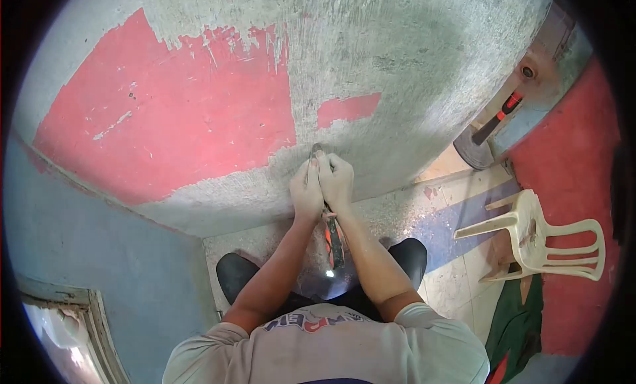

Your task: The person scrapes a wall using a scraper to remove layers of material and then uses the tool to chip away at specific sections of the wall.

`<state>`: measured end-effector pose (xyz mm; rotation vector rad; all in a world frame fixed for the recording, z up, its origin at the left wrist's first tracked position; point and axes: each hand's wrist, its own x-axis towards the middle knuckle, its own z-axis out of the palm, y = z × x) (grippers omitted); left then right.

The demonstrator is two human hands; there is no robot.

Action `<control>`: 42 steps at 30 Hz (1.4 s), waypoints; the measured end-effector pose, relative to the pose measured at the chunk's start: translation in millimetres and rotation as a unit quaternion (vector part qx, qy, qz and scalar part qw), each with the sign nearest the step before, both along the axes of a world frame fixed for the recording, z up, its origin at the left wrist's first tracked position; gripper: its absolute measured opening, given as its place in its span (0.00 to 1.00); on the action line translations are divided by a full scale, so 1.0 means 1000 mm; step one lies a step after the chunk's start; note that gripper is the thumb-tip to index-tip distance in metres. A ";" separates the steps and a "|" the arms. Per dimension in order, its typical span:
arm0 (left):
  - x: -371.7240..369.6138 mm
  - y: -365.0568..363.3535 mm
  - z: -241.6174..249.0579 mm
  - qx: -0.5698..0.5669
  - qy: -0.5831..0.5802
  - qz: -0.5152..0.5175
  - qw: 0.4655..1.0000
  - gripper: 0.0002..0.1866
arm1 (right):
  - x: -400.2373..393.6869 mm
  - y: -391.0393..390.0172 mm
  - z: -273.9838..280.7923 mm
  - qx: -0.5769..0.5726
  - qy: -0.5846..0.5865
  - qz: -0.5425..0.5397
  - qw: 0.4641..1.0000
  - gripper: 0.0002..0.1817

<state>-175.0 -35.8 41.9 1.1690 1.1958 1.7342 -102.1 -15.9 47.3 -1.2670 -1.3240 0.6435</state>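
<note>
My left hand (pixel 305 193) and my right hand (pixel 336 180) are pressed together low on the wall, fingers closed around a scraper. The scraper's handle (pixel 335 245), orange and black, sticks out below my wrists toward my body. Its dark tip (pixel 317 147) shows just above my fingers, at the wall surface; my hands hide the middle. Before me the wall (pixel 371 46) is mostly bare, rough grey-white. A large patch of pink paint (pixel 205 112) lies up and left of my hands, and a small pink patch (pixel 348 110) sits just above them.
At right a cream plastic chair (pixel 530 235) stands by a red wall (pixel 576 165). Beyond the wall's right edge, a red-and-black-handled tool (pixel 500 119) leans by a round grey object (pixel 473 149). Paint flakes lie on the tiled floor (pixel 457 278). A blue-grey wall (pixel 132 265) closes the left.
</note>
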 end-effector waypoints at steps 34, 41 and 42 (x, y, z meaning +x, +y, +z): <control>-0.002 0.003 0.060 0.006 0.076 0.040 0.996 0.15 | 0.003 0.019 0.056 0.101 0.020 0.043 0.994 0.21; -0.006 0.009 -0.044 -0.012 -0.035 0.007 0.999 0.15 | -0.005 0.010 -0.012 0.071 0.009 0.007 0.997 0.24; -0.006 0.013 -0.042 -0.008 -0.036 0.009 0.999 0.15 | -0.007 0.015 0.009 0.095 0.003 0.002 0.995 0.23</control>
